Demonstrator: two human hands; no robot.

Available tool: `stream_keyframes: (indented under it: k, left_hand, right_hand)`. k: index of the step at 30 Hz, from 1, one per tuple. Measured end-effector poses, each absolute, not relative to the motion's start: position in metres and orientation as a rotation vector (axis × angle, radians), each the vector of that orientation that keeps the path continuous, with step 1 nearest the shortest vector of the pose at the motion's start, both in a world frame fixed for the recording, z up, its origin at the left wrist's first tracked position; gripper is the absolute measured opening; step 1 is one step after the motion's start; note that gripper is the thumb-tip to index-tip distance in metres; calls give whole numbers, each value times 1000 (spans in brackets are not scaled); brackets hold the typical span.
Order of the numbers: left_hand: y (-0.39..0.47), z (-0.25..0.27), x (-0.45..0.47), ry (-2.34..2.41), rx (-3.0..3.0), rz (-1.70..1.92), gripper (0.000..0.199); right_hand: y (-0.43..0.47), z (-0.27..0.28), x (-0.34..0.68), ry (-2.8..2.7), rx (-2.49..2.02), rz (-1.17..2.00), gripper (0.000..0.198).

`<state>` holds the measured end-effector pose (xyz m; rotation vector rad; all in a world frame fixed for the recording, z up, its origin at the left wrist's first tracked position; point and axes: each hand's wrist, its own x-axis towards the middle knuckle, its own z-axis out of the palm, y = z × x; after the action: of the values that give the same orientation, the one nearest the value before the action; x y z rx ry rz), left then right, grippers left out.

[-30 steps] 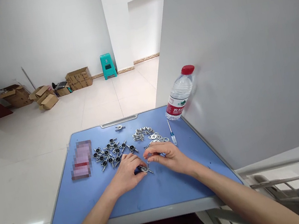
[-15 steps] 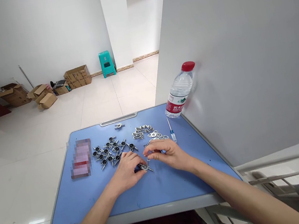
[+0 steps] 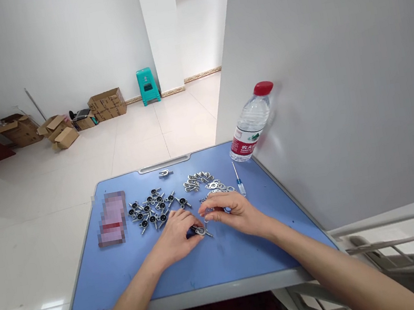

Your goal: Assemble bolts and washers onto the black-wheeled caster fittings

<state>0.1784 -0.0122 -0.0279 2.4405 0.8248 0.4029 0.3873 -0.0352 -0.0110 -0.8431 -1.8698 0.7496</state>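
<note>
My left hand (image 3: pixel 176 237) is closed on a small metal fitting (image 3: pixel 201 231) with a round opening and a thin stem, held low over the desk. Just right of it, my right hand (image 3: pixel 235 213) has thumb and fingertips pinched together. A tiny pale piece shows at those fingertips, too small to make out. Several similar metal fittings (image 3: pixel 146 208) with black centres lie in a group beyond my left hand. Past my right hand are several curved metal pieces (image 3: pixel 197 180) and flat metal plates (image 3: pixel 218 187). Some tiny parts near that hand are partly hidden by it.
A screwdriver (image 3: pixel 240 185) with a clear blue handle lies at the right. Behind it a red-capped water bottle (image 3: pixel 249 129) stands by the grey partition (image 3: pixel 330 80). A pixelated pinkish object (image 3: pixel 112 219) lies at the left. One forked metal part (image 3: pixel 165 173) sits near the far edge.
The view has shifted very slightly. Both hands keep nearly the same position and grip, and the parts on the desk lie as before.
</note>
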Motion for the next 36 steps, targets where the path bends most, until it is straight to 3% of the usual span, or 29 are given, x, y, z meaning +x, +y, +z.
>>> stream_keyframes:
  k: [36]
  left_hand:
    - [-10, -29, 178, 848, 2423, 368, 9]
  right_hand:
    - [-38, -9, 392, -1914, -902, 749, 16]
